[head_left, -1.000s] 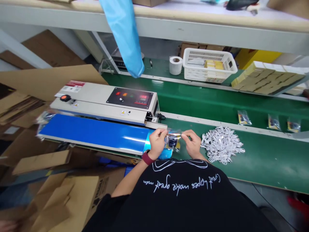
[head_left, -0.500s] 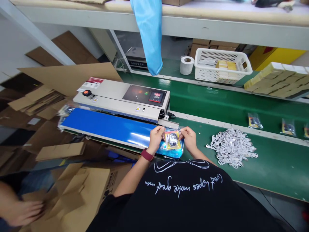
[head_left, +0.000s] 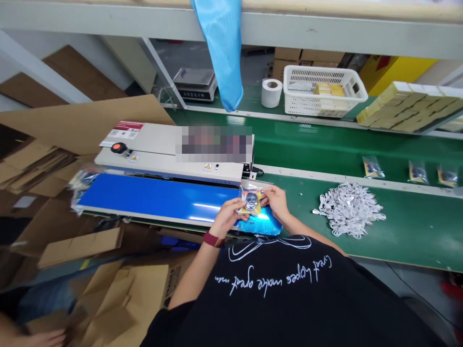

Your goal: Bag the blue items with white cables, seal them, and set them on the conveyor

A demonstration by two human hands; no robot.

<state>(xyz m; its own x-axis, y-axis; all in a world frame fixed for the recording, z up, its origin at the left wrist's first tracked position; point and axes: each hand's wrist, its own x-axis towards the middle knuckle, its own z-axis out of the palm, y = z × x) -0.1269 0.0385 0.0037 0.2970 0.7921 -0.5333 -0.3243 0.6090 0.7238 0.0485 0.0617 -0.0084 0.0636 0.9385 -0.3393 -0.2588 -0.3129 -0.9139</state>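
A clear plastic bag [head_left: 251, 200] with a dark round item and a yellow-and-red card inside is held up at the near right end of the blue belt [head_left: 162, 198]. My left hand [head_left: 231, 214] grips its left side, thumb on the front. At its right side, the fingers of my right hand [head_left: 274, 198] pinch the edge. The beige sealing machine [head_left: 162, 149] stands just behind the belt, and its metal guide lies right behind the bag. A pile of white cables [head_left: 350, 209] rests on the green table [head_left: 405, 231] to the right.
Several bagged items [head_left: 417, 172] lie on the green conveyor at the right. Behind are a white basket [head_left: 325, 103], a paper roll [head_left: 271, 93] and stacked boxes [head_left: 401, 108]. A blue cloth tube [head_left: 224, 62] hangs down. Another person's hand [head_left: 47, 339] is near cartons [head_left: 137, 294] at lower left.
The bag has been lifted and tilted, moving slightly back toward the machine's guide. My left hand has shifted its hold lower on the bag. The view has shifted a little.
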